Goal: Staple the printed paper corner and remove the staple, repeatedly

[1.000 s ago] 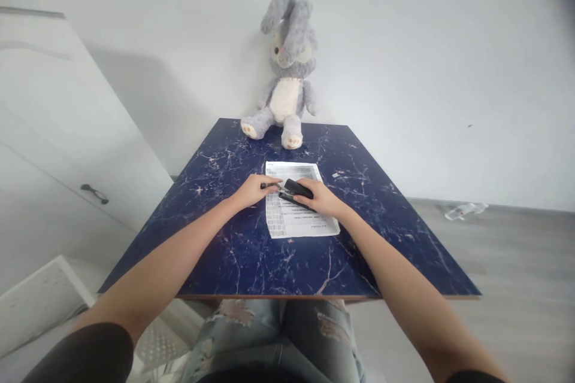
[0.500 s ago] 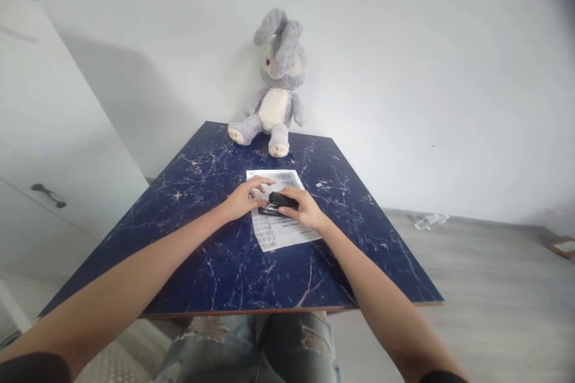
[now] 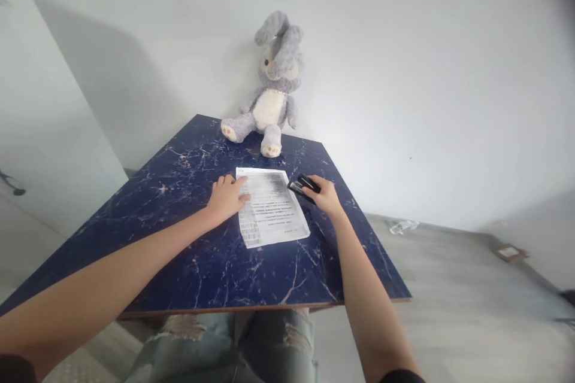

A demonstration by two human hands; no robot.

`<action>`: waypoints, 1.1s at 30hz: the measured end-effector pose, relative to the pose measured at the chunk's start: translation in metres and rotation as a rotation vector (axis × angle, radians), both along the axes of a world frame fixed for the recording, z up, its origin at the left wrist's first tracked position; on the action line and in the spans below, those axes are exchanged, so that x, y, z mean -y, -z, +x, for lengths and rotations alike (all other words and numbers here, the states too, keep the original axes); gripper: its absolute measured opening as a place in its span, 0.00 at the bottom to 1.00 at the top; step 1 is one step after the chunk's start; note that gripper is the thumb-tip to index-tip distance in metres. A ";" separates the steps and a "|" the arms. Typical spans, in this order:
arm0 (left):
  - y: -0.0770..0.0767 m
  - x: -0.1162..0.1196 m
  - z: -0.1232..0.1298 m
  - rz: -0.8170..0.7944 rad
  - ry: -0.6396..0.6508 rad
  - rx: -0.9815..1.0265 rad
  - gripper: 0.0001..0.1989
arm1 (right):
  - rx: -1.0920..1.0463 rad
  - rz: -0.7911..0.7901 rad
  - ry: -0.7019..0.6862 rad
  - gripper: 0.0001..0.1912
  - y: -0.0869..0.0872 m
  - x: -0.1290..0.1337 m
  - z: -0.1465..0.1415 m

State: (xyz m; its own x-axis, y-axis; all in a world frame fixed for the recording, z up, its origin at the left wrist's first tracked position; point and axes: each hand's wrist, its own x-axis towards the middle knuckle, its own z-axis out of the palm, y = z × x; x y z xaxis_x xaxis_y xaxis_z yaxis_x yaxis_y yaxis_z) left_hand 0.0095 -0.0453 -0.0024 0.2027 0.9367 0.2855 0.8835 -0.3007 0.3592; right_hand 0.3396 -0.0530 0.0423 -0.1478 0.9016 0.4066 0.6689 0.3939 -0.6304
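A printed sheet of paper (image 3: 274, 209) lies on the blue marbled table (image 3: 202, 275). My left hand (image 3: 227, 197) rests at the sheet's left edge, fingers spread, thumb and a fingertip over the paper. In my right hand (image 3: 327, 196) is a black stapler (image 3: 304, 185), gripped from its right end with the front pointing left. The stapler's jaws look parted, and its tip is at the right edge of the sheet. Whether it touches the paper I cannot tell.
A grey plush rabbit (image 3: 272, 105) sits at the table's far edge against the white wall (image 3: 404, 60). To the left stands a white cabinet (image 3: 40, 108). Clear plastic (image 3: 403, 226) and a small framed item (image 3: 511, 252) lie on the floor at right.
The stapler in my right hand has moved right, from over the paper to its right edge. My left hand has come off the stapler and shifted left to the sheet's edge.
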 end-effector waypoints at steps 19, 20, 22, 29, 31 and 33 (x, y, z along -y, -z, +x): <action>-0.002 0.033 0.021 -0.273 0.550 -0.175 0.45 | 0.158 -0.230 -0.217 0.15 0.005 -0.002 0.012; -0.002 0.031 0.020 -0.287 0.480 -0.174 0.46 | 0.151 -0.233 -0.233 0.15 0.005 -0.001 0.009; -0.002 0.027 0.018 -0.284 0.380 -0.164 0.46 | 0.139 -0.233 -0.260 0.14 0.005 0.001 0.001; -0.005 0.029 0.021 -0.239 0.454 -0.157 0.41 | 0.149 -0.177 -0.349 0.13 0.004 0.008 -0.029; -0.007 0.032 0.021 -0.222 0.531 -0.139 0.38 | 0.157 -0.178 -0.341 0.13 0.003 0.010 -0.033; -0.009 0.034 0.021 -0.213 0.607 -0.123 0.34 | 0.164 -0.180 -0.336 0.13 0.003 0.010 -0.036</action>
State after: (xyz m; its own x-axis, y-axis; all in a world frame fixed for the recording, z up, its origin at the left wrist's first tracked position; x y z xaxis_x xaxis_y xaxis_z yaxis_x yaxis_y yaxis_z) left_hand 0.0305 -0.0793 0.0067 0.7323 0.6793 0.0475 0.6180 -0.6923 0.3725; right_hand 0.3037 -0.0634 0.0394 -0.4956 0.8468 0.1934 0.6194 0.5006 -0.6047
